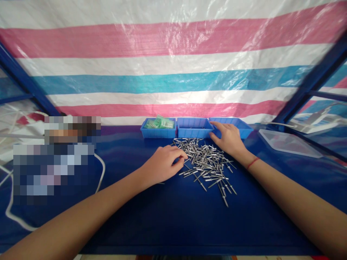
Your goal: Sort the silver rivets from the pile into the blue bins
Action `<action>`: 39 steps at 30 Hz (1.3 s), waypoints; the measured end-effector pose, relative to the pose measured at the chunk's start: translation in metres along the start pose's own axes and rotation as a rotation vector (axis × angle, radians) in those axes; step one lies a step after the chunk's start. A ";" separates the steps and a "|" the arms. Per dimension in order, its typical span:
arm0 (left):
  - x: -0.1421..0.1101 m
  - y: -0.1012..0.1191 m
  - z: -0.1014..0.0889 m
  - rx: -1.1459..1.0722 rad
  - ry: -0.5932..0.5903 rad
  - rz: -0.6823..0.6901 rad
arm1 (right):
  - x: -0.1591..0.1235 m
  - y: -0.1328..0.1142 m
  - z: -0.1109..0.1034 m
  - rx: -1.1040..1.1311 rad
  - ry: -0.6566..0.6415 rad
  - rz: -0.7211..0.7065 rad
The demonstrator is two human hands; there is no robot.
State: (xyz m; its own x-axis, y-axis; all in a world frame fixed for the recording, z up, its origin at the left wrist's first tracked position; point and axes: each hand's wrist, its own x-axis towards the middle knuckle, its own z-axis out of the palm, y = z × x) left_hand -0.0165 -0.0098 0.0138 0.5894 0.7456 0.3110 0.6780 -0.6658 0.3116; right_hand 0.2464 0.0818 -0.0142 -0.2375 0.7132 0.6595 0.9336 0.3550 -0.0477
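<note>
A loose pile of silver blind rivets (206, 159) lies on the blue tabletop. At the pile's left edge is my left hand (164, 164), fingers curled and thumb and index tips drawn together by the rivets; what they hold, if anything, I cannot make out. My right hand (229, 139) reaches over the pile's far right side, its thumb and index finger apart near the adjoining edges of two blue bins. A few rivets lie in the middle blue bin (193, 133). My right hand partly hides the right blue bin (245, 129).
The left blue bin (159, 134) holds green-and-clear packets (159, 122). A translucent plastic lid (290, 143) lies at the right. A white cable (102, 169) runs along the left, beside a pixelated area. A striped plastic sheet (173, 83) hangs behind, between blue frame posts (311, 77).
</note>
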 end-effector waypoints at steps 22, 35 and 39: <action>-0.018 0.007 -0.059 0.195 -0.692 -0.339 | -0.014 -0.058 -0.031 0.463 -0.062 -0.237; -0.002 -0.014 -0.057 0.125 -0.305 -0.194 | -0.020 -0.076 -0.034 0.571 -0.153 -0.237; -0.003 -0.021 -0.043 0.084 -0.363 -0.141 | -0.020 -0.078 -0.034 0.591 -0.166 -0.268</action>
State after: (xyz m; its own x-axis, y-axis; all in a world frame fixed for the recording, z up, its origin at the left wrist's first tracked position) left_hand -0.0517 0.0008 0.0449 0.5947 0.8008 -0.0717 0.7880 -0.5628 0.2495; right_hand 0.1874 0.0193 0.0017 -0.5227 0.6213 0.5837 0.5443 0.7702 -0.3324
